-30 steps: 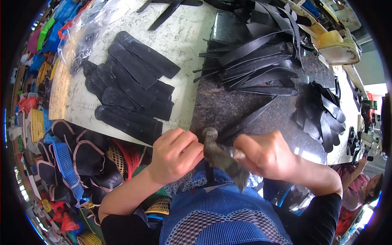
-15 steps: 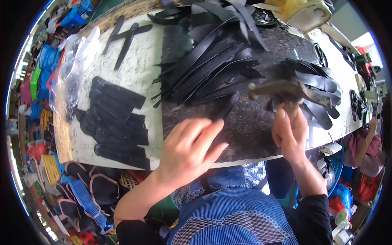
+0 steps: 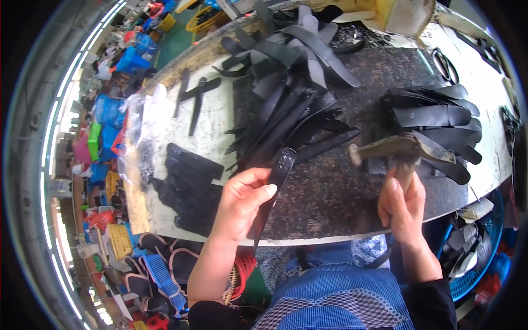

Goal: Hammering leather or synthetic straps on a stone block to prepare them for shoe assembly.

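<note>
Hammer (image 3: 400,147) sits clasped by its handle (image 3: 406,171) in the right hand (image 3: 402,209), right of centre, probably for control, while the left hand (image 3: 240,203), apart, pinches a black strip (image 3: 281,169) mid-frame

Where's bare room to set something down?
The dark speckled slab is bare between the left hand, with its narrow black strip, and the right hand. The scuffed white board has room between crossed black strips and stacked flat dark pieces. Crowded: the slab's far left, under long glossy black strips.
</note>
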A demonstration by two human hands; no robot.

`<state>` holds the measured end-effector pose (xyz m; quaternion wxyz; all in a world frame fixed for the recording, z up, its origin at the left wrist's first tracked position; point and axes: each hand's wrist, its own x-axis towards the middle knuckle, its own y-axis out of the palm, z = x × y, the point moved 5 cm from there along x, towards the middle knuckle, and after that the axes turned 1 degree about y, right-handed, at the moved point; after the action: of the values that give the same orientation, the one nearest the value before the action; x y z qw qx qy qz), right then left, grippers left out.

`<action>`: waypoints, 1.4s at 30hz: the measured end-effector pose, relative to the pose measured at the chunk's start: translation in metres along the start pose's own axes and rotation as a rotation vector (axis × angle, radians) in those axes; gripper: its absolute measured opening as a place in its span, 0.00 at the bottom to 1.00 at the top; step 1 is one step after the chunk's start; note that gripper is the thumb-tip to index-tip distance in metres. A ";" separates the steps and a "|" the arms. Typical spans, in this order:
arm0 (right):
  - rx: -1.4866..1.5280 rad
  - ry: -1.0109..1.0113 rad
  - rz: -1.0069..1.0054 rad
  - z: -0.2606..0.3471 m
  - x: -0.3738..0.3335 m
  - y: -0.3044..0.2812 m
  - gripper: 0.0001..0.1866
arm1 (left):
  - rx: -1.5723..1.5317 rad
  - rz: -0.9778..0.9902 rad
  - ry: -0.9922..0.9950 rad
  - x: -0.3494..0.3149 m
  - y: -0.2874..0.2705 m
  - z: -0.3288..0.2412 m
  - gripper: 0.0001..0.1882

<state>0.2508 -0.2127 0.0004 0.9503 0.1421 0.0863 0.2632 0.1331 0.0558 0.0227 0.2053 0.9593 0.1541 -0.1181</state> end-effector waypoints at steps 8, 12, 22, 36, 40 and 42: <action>-0.039 -0.030 0.026 0.000 0.002 0.004 0.09 | 0.000 -0.028 -0.039 -0.026 -0.001 -0.002 0.15; -0.058 -0.042 0.013 0.000 0.003 0.003 0.09 | 0.743 -0.057 0.277 -0.028 0.022 -0.025 0.15; -0.564 0.035 0.250 0.011 -0.011 0.007 0.09 | 1.696 0.301 0.873 -0.051 0.055 0.022 0.20; -1.179 -0.150 0.705 0.042 0.004 0.049 0.14 | 1.689 0.490 0.878 -0.038 0.060 0.019 0.19; -1.257 -0.168 0.745 0.046 0.009 0.056 0.14 | 1.663 0.502 0.895 -0.035 0.057 0.020 0.17; -1.220 -0.113 0.745 0.045 0.007 0.057 0.14 | 1.664 0.493 0.902 -0.036 0.057 0.020 0.17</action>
<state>0.2403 -0.1724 0.0602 0.7106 -0.3809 -0.1799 0.5636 0.1162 -0.0109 0.0357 -0.5965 0.7581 -0.1194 0.2351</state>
